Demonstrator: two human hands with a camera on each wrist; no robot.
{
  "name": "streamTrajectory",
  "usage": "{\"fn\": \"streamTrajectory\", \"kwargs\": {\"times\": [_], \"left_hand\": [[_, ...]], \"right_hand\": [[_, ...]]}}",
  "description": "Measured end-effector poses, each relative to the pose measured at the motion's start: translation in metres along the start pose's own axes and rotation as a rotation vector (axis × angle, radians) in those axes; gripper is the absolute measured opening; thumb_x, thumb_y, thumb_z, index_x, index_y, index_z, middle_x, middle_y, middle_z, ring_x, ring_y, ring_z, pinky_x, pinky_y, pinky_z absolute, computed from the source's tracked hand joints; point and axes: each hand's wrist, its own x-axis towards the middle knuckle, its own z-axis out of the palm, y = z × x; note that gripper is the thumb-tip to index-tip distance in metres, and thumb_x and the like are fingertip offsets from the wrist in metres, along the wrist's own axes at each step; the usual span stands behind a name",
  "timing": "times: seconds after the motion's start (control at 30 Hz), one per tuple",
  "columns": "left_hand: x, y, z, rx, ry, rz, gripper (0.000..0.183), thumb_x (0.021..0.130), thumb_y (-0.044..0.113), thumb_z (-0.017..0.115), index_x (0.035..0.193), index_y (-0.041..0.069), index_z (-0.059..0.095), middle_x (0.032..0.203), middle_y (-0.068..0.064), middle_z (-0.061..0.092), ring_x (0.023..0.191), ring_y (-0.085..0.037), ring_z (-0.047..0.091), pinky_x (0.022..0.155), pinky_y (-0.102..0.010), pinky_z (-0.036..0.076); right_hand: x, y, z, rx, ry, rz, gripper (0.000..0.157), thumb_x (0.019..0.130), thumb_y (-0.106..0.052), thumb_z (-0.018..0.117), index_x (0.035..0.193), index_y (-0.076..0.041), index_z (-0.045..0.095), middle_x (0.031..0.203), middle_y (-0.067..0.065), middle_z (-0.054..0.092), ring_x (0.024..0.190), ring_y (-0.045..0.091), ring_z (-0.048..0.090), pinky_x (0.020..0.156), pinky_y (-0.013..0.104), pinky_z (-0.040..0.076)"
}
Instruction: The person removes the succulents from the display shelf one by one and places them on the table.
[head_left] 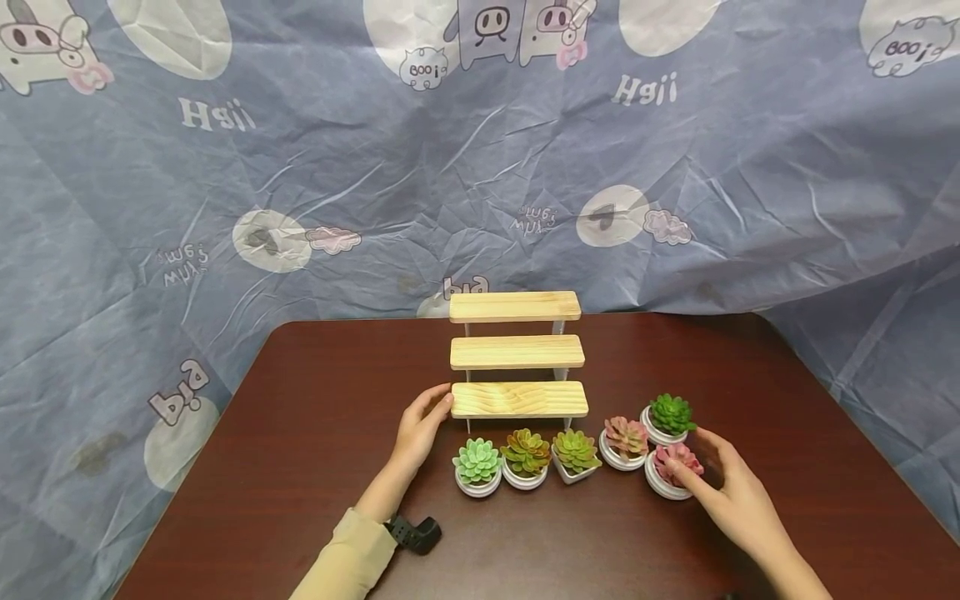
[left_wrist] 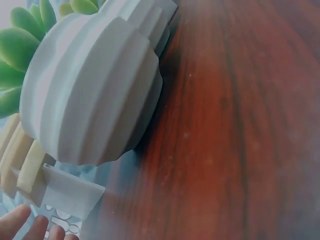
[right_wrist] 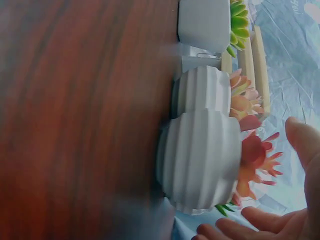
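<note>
A three-tier wooden shelf (head_left: 519,400) with clear supports stands at the table's middle. My left hand (head_left: 422,427) is at the left end of its lowest board, fingertips right at the edge. My right hand (head_left: 738,492) is spread beside a pink-red succulent (head_left: 677,465) in a round white ribbed pot (right_wrist: 202,160). In the right wrist view the thumb (right_wrist: 304,140) stands apart from the fingers, with a gap to the pot. In the head view the thumb overlaps the leaves, and the other fingers reach near a dark green succulent (head_left: 670,414).
A pale pink succulent (head_left: 626,438) sits left of the red one. Before the shelf stand a mint-green succulent (head_left: 477,462), a brownish-green one (head_left: 526,454) and a yellow-green one in a square pot (head_left: 575,452). Blue printed cloth (head_left: 420,183) hangs behind the dark table (head_left: 337,392).
</note>
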Motion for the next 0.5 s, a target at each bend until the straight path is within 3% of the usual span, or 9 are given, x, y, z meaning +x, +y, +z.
{"fn": "streamTrajectory", "kwargs": {"times": [0.1, 0.23, 0.4, 0.5], "left_hand": [[-0.002, 0.004, -0.003, 0.053, 0.01, 0.009, 0.041, 0.092, 0.03, 0.061, 0.125, 0.005, 0.06, 0.121, -0.009, 0.059, 0.108, -0.023, 0.053, 0.092, -0.039, 0.045], [-0.01, 0.021, -0.006, 0.109, 0.015, 0.061, 0.038, 0.092, 0.024, 0.062, 0.123, 0.003, 0.06, 0.123, -0.011, 0.056, 0.114, -0.027, 0.05, 0.096, -0.043, 0.043], [-0.025, 0.057, -0.009, 0.109, -0.022, 0.157, 0.033, 0.093, 0.011, 0.06, 0.123, -0.002, 0.058, 0.123, -0.021, 0.053, 0.115, -0.037, 0.049, 0.096, -0.051, 0.042], [-0.03, 0.068, -0.011, 0.117, -0.05, 0.201, 0.035, 0.092, 0.01, 0.06, 0.125, -0.001, 0.057, 0.124, -0.021, 0.052, 0.117, -0.037, 0.047, 0.098, -0.05, 0.041]], "right_hand": [[0.003, -0.004, -0.003, -0.051, -0.006, 0.017, 0.072, 0.087, -0.035, 0.068, 0.136, 0.007, 0.036, 0.125, 0.031, 0.05, 0.111, 0.044, 0.051, 0.087, 0.02, 0.045], [0.008, -0.012, -0.008, -0.113, -0.003, 0.019, 0.075, 0.088, -0.039, 0.064, 0.137, 0.009, 0.034, 0.13, 0.033, 0.044, 0.115, 0.048, 0.044, 0.086, 0.06, 0.037], [0.011, -0.022, -0.011, -0.128, 0.005, -0.036, 0.074, 0.088, -0.038, 0.065, 0.139, 0.007, 0.034, 0.132, 0.031, 0.042, 0.119, 0.049, 0.04, 0.086, 0.062, 0.034], [0.013, -0.031, -0.012, -0.133, -0.005, -0.069, 0.073, 0.087, -0.037, 0.066, 0.138, 0.006, 0.035, 0.132, 0.03, 0.042, 0.119, 0.048, 0.041, 0.085, 0.062, 0.035]]}}
